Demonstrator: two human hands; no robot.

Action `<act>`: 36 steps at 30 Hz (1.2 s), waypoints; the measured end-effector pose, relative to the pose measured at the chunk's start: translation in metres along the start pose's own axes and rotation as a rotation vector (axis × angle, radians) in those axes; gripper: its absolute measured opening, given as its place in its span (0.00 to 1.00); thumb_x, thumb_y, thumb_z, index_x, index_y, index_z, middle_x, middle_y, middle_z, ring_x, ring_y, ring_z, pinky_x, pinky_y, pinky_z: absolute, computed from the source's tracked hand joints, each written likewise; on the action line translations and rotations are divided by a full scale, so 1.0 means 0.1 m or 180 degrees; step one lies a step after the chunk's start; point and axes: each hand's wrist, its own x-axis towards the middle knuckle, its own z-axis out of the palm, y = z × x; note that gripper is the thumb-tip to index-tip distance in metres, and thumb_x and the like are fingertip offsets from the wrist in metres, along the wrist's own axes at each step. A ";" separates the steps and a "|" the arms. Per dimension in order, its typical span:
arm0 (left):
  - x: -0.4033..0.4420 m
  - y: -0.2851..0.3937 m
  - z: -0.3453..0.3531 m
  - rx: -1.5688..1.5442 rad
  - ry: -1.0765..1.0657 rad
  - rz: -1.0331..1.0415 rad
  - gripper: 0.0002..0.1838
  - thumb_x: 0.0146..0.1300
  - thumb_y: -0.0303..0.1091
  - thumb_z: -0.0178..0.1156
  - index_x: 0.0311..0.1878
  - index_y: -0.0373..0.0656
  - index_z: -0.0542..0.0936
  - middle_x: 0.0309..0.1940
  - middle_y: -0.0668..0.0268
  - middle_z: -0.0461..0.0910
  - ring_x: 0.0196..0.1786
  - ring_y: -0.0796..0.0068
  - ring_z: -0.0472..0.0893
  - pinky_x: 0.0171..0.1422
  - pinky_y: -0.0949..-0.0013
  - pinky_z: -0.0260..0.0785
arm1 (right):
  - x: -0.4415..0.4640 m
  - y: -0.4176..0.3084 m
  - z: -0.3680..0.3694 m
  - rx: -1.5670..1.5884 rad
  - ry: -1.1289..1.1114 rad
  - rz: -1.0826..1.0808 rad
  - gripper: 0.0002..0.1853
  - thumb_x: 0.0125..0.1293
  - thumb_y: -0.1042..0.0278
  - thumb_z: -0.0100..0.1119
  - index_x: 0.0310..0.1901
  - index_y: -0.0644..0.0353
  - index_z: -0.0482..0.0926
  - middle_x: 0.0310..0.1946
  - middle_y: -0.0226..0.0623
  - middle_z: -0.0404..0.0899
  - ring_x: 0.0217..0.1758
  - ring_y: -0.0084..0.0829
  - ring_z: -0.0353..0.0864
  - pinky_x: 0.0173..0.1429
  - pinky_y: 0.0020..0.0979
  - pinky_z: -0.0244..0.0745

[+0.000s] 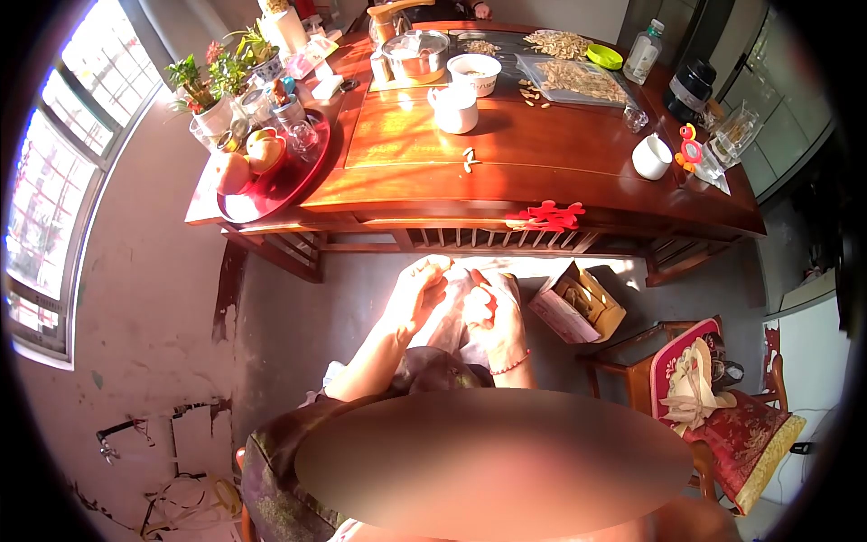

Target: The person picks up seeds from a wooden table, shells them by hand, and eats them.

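Above my lap, in front of the table, my left hand (421, 291) has its fingers bent and drawn together at the tips. Close to it on the right is my right hand (488, 312), its fingers curled and thumb side turned inward, with a red string bracelet (511, 363) at the wrist. The fingertips of both hands are near each other. Whatever they hold is too small and too brightly lit to make out. Grey cloth over my legs (444, 330) shows between and below the hands.
On the wooden table (388, 185) lie a few peanuts (469, 161), a bag of peanuts (578, 79), a white pot (453, 110), a white cup (651, 157) and a red fruit tray (312, 172). A cardboard box (578, 305) and cushioned chair (664, 370) stand at right.
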 end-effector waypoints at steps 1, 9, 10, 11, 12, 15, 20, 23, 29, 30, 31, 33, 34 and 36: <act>0.00 0.01 0.01 0.0058 0.0022 0.0017 0.10 0.62 0.35 0.59 0.40 0.39 0.76 0.19 0.80 0.59 0.19 0.89 0.54 0.23 0.81 0.45 | -0.02 0.02 0.06 -0.0264 0.0260 -0.0044 0.14 0.70 0.68 0.41 0.50 0.66 0.71 0.18 0.26 0.62 0.14 0.17 0.55 0.16 0.18 0.53; -0.03 0.07 0.06 0.0593 0.0006 -0.0014 0.04 0.60 0.31 0.57 0.34 0.41 0.77 0.21 0.77 0.69 0.19 0.90 0.57 0.23 0.83 0.47 | -0.14 0.12 0.27 -0.2358 0.0319 -0.0588 0.07 0.68 0.67 0.52 0.44 0.59 0.75 0.18 0.19 0.65 0.12 0.10 0.53 0.14 0.16 0.45; -0.03 0.06 0.06 0.0688 0.0036 0.0000 0.04 0.60 0.30 0.56 0.32 0.41 0.77 0.23 0.75 0.72 0.20 0.90 0.58 0.23 0.83 0.48 | -0.15 0.13 0.29 -0.2723 0.0390 -0.0685 0.06 0.67 0.67 0.54 0.42 0.58 0.76 0.19 0.19 0.67 0.12 0.09 0.53 0.15 0.15 0.45; -0.03 0.06 0.05 0.0688 0.0036 -0.0001 0.04 0.60 0.30 0.56 0.32 0.41 0.77 0.23 0.75 0.72 0.20 0.90 0.58 0.23 0.83 0.48 | -0.15 0.12 0.27 -0.2722 0.0390 -0.0685 0.06 0.67 0.67 0.54 0.42 0.58 0.76 0.19 0.19 0.67 0.12 0.09 0.53 0.15 0.15 0.45; -0.02 0.06 0.03 0.0758 0.0019 0.0004 0.03 0.59 0.29 0.57 0.32 0.41 0.77 0.25 0.74 0.74 0.20 0.91 0.59 0.23 0.84 0.49 | -0.14 0.11 0.23 -0.2709 0.0269 -0.0732 0.05 0.67 0.67 0.54 0.40 0.58 0.76 0.20 0.19 0.67 0.13 0.08 0.54 0.15 0.15 0.45; -0.02 0.06 0.03 0.0930 -0.0026 0.0102 0.04 0.59 0.30 0.57 0.33 0.40 0.77 0.23 0.75 0.71 0.19 0.90 0.59 0.23 0.83 0.49 | -0.14 0.12 0.21 -0.2854 0.0179 -0.0836 0.05 0.67 0.67 0.54 0.38 0.58 0.76 0.20 0.18 0.67 0.13 0.08 0.54 0.16 0.15 0.45; -0.03 0.06 0.09 0.1068 -0.0035 0.0225 0.06 0.58 0.31 0.58 0.35 0.39 0.78 0.19 0.77 0.68 0.19 0.90 0.58 0.23 0.83 0.48 | -0.18 0.14 0.31 -0.3134 0.0205 -0.0882 0.04 0.67 0.69 0.53 0.39 0.59 0.76 0.20 0.18 0.66 0.14 0.08 0.54 0.17 0.15 0.46; -0.05 0.07 0.11 0.1138 0.0083 -0.0027 0.06 0.58 0.31 0.59 0.36 0.39 0.79 0.21 0.77 0.71 0.20 0.91 0.59 0.24 0.83 0.49 | -0.14 0.13 0.20 -0.2775 0.0104 -0.0985 0.04 0.68 0.70 0.52 0.39 0.59 0.75 0.19 0.18 0.64 0.13 0.08 0.54 0.16 0.15 0.46; -0.08 0.12 0.16 0.1239 -0.0167 -0.0029 0.09 0.57 0.33 0.62 0.38 0.39 0.80 0.25 0.75 0.76 0.22 0.92 0.63 0.25 0.85 0.52 | -0.12 0.11 0.16 -0.2589 0.0002 -0.0940 0.05 0.69 0.68 0.51 0.38 0.59 0.75 0.16 0.17 0.61 0.12 0.08 0.52 0.15 0.15 0.45; -0.08 0.12 0.15 0.1266 -0.0157 -0.0019 0.09 0.57 0.34 0.62 0.38 0.39 0.80 0.25 0.75 0.77 0.22 0.92 0.63 0.25 0.85 0.52 | -0.13 0.11 0.19 -0.2625 -0.0002 -0.0893 0.05 0.69 0.68 0.51 0.38 0.59 0.75 0.16 0.17 0.61 0.13 0.08 0.51 0.15 0.15 0.44; -0.07 0.11 0.14 0.1292 -0.0149 -0.0009 0.10 0.57 0.34 0.62 0.38 0.39 0.81 0.26 0.75 0.77 0.22 0.92 0.63 0.25 0.85 0.52 | -0.14 0.10 0.20 -0.2661 -0.0007 -0.0848 0.05 0.69 0.68 0.51 0.38 0.59 0.74 0.16 0.17 0.61 0.13 0.08 0.51 0.15 0.15 0.44; -0.04 0.08 0.06 0.1248 -0.0232 -0.0001 0.10 0.57 0.34 0.62 0.39 0.39 0.81 0.29 0.74 0.78 0.25 0.91 0.66 0.28 0.85 0.55 | -0.14 0.10 0.21 -0.2618 0.0014 -0.0836 0.05 0.68 0.68 0.52 0.38 0.59 0.74 0.16 0.17 0.61 0.13 0.08 0.51 0.15 0.15 0.44; -0.04 0.08 0.05 0.1203 -0.0311 0.0007 0.10 0.57 0.34 0.62 0.40 0.38 0.81 0.32 0.72 0.80 0.28 0.90 0.70 0.31 0.85 0.58 | -0.15 0.10 0.21 -0.2574 0.0035 -0.0822 0.05 0.68 0.68 0.52 0.38 0.59 0.74 0.16 0.17 0.61 0.12 0.08 0.51 0.15 0.15 0.44; -0.05 0.11 0.04 0.1217 -0.0369 -0.0013 0.11 0.57 0.34 0.63 0.40 0.37 0.81 0.33 0.71 0.80 0.30 0.88 0.71 0.33 0.84 0.61 | -0.14 0.09 0.21 -0.2577 0.0055 -0.0805 0.05 0.68 0.68 0.52 0.39 0.60 0.74 0.16 0.17 0.61 0.12 0.08 0.51 0.15 0.15 0.44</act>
